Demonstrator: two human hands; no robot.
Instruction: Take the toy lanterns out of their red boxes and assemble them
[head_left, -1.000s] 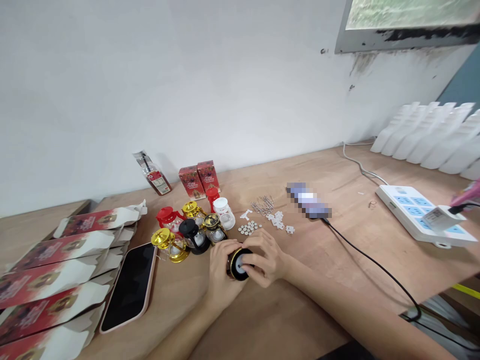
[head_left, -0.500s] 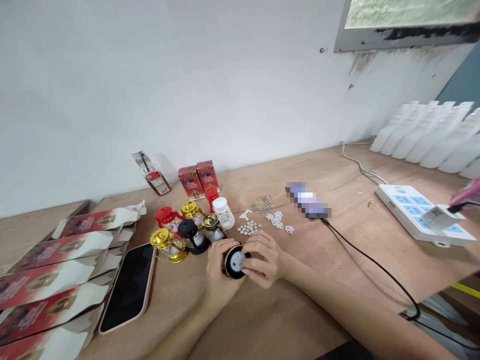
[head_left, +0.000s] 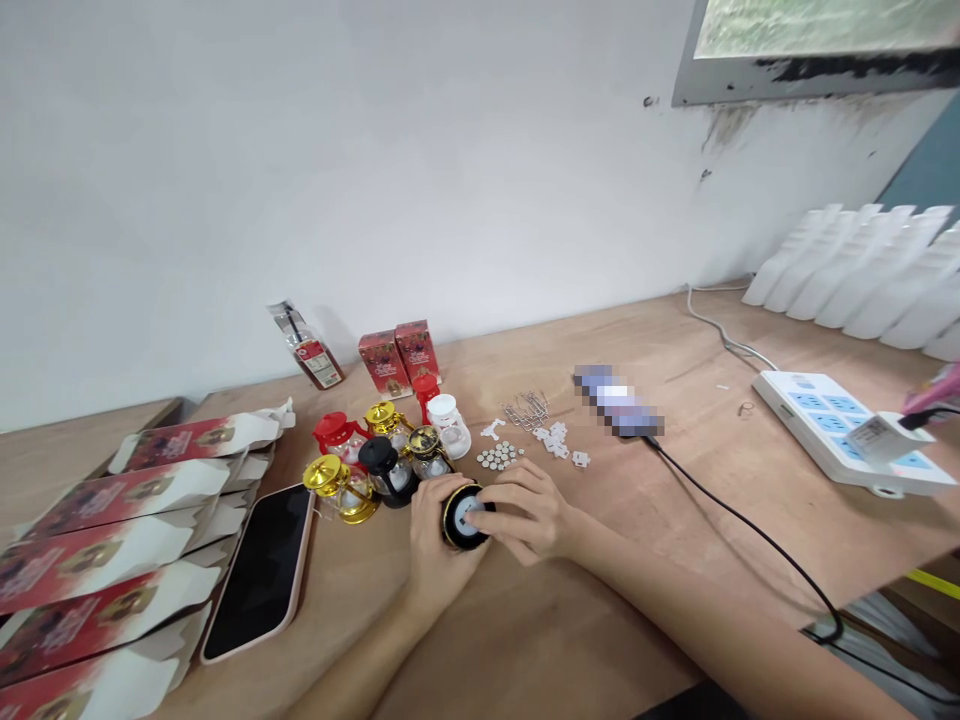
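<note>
My left hand (head_left: 439,545) is wrapped round a small black lantern with a gold rim, closed on it. The lantern's round base (head_left: 463,518) faces up towards me, with a pale grey disc set in it. My right hand (head_left: 532,515) reaches in from the right, fingers stretched out and apart. One of its fingertips rests on the disc; I see nothing held in that hand. Just beyond stand several small lanterns (head_left: 390,470) in gold, red, black and white. Several button cells (head_left: 496,457) and small white plastic pieces (head_left: 553,440) lie behind my right hand.
Thin wire handles (head_left: 526,408) lie near the button cells. Flat red boxes (head_left: 112,500) and a phone (head_left: 261,570) are on the left. Two upright red boxes (head_left: 397,360) stand by the wall. Rightward are a cabled phone (head_left: 615,400), a power strip (head_left: 847,430) and white bottles (head_left: 855,270).
My right fingers have shifted slightly left, from the disc's edge to its middle. The lantern has tilted a little in my left hand, which keeps its hold.
</note>
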